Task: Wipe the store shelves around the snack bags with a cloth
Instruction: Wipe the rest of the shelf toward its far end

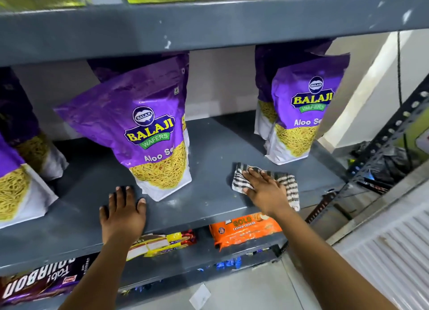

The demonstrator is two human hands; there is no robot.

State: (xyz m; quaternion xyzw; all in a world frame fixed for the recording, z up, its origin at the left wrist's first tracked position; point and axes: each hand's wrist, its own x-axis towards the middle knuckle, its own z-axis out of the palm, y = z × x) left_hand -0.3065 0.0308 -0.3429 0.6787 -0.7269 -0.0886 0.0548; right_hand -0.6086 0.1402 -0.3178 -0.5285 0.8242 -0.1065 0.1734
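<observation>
My right hand presses flat on a striped black-and-white cloth lying on the grey shelf, between two purple snack bags. The middle purple bag stands tilted just left of the cloth; another purple bag stands behind and right of it. My left hand rests flat on the shelf's front edge, fingers spread, just left of the middle bag's base and holding nothing. More purple bags stand at the far left.
A grey shelf above overhangs the bags. Below sit an orange cookie pack, a red-yellow biscuit pack and a dark biscuit pack. A perforated metal upright and a white ribbed panel stand at right.
</observation>
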